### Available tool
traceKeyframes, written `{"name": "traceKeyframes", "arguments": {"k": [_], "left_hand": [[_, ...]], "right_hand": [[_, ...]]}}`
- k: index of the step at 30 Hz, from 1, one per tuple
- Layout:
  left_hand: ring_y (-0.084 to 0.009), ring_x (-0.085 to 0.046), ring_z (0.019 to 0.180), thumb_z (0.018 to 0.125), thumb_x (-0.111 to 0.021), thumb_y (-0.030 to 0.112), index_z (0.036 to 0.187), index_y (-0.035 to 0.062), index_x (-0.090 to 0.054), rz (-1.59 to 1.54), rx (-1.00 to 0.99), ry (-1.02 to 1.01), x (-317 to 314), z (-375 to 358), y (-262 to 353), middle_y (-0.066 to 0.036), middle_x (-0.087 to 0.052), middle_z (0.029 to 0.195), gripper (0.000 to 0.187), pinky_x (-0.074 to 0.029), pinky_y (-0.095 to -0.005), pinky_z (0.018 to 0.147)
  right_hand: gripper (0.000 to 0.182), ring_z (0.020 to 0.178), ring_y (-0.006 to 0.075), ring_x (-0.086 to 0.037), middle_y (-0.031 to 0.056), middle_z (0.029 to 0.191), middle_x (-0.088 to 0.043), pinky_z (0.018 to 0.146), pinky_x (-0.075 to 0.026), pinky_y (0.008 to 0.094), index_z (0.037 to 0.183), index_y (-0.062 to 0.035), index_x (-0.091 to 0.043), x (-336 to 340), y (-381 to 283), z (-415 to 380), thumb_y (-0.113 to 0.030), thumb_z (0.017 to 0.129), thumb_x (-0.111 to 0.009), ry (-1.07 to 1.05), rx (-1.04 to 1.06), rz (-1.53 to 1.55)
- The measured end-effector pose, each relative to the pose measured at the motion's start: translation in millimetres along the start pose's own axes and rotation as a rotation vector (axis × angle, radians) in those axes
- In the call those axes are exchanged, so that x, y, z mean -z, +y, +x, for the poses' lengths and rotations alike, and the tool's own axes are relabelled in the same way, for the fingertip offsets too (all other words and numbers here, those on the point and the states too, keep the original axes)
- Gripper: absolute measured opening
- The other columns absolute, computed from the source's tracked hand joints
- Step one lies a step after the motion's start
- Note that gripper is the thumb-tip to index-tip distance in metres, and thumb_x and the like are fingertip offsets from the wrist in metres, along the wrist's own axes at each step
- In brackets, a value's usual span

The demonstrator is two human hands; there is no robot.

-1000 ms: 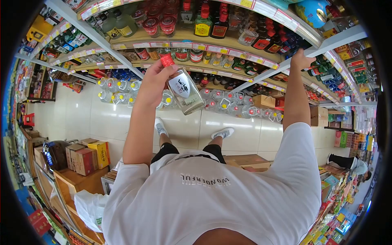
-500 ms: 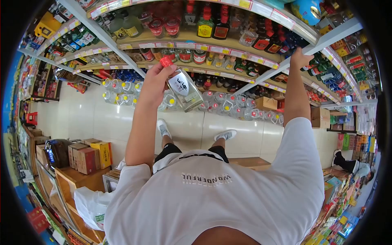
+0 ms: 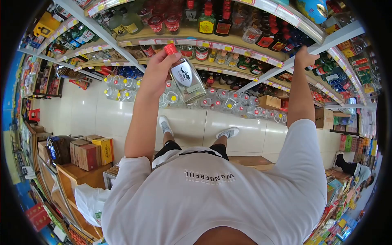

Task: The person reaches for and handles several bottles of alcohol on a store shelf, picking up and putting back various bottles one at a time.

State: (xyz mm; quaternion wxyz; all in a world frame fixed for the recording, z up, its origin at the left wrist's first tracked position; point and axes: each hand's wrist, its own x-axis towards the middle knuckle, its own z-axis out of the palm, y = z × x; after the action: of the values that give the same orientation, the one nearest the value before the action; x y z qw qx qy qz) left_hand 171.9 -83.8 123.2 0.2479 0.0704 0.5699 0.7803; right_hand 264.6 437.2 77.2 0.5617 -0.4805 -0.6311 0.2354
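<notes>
My left hand [image 3: 159,67] is closed around the neck of a clear, flat glass liquor bottle [image 3: 188,81] just below its red cap. The bottle tilts with its base toward the lower right, and its white label with dark characters faces me. Higher up at the right, my right hand [image 3: 305,58] grips the light metal shelf post [image 3: 281,67] at the shelf's edge, with some of its fingers hidden. Small dark bottles [image 3: 290,43] stand on the shelf just beside that hand.
Liquor bottles and red-lidded jars [image 3: 164,25] line the shelves ahead. Large clear plastic jugs [image 3: 228,102] stand on the floor below. Behind at left are cardboard boxes [image 3: 87,154] on a wooden stand and a white plastic bag [image 3: 90,200]. Another person [image 3: 350,166] is at the far right.
The bottle in my left hand has turned slightly, so its label faces me more squarely. My right hand stays at the post, and the view has shifted a little.
</notes>
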Motion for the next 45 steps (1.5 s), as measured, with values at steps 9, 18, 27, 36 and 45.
{"name": "traceKeyframes", "arguments": {"k": [9,18,27,36,45], "left_hand": [[-0.0099,-0.062,0.077,0.090,-0.065,0.018,0.106,0.0034,-0.063,0.063,0.035,-0.039,2,5,-6,-0.002,-0.065,0.089,0.022,-0.050,-0.0252,0.064],[-0.0082,-0.061,0.074,0.089,-0.065,0.018,0.104,0.0043,-0.065,0.042,0.001,-0.012,-7,2,-12,0.000,-0.064,0.085,0.020,-0.048,-0.0237,0.059],[-0.0098,-0.060,0.084,0.091,-0.065,0.019,0.106,0.0047,-0.063,0.087,-0.010,-0.087,-19,21,-19,-0.001,-0.064,0.092,0.020,-0.048,-0.0264,0.074],[-0.0128,-0.063,0.087,0.087,-0.072,0.024,0.111,-0.0013,-0.057,0.569,-0.390,-0.325,-91,106,5,-0.009,-0.068,0.096,0.038,-0.050,-0.0299,0.076],[-0.0172,-0.067,0.089,0.087,-0.071,0.027,0.112,-0.0002,-0.059,0.956,-0.615,-0.410,-148,184,-18,-0.013,-0.071,0.098,0.039,-0.050,-0.0311,0.080]], "right_hand": [[0.060,0.099,0.0437,-0.063,0.0276,0.105,-0.063,0.089,-0.048,0.0492,0.114,0.0034,-0.044,-1,2,2,-0.025,0.070,-0.073,0.014,0.001,0.017],[0.061,0.099,0.0442,-0.063,0.0278,0.105,-0.063,0.089,-0.048,0.0489,0.113,0.0038,-0.045,-1,5,1,-0.026,0.069,-0.074,0.007,-0.015,0.030],[0.064,0.098,0.0432,-0.063,0.0290,0.107,-0.063,0.087,-0.049,0.0476,0.119,0.0036,-0.041,-2,9,5,-0.026,0.072,-0.072,-0.020,0.006,0.009],[0.064,0.097,0.0448,-0.063,0.0296,0.102,-0.064,0.086,-0.049,0.0472,0.117,0.0056,-0.042,-7,20,11,-0.025,0.071,-0.074,0.009,0.034,0.029],[0.060,0.090,0.0468,-0.064,0.0281,0.092,-0.066,0.081,-0.050,0.0492,0.109,0.0001,-0.044,-9,27,13,-0.031,0.068,-0.075,0.080,0.098,0.028]]}}
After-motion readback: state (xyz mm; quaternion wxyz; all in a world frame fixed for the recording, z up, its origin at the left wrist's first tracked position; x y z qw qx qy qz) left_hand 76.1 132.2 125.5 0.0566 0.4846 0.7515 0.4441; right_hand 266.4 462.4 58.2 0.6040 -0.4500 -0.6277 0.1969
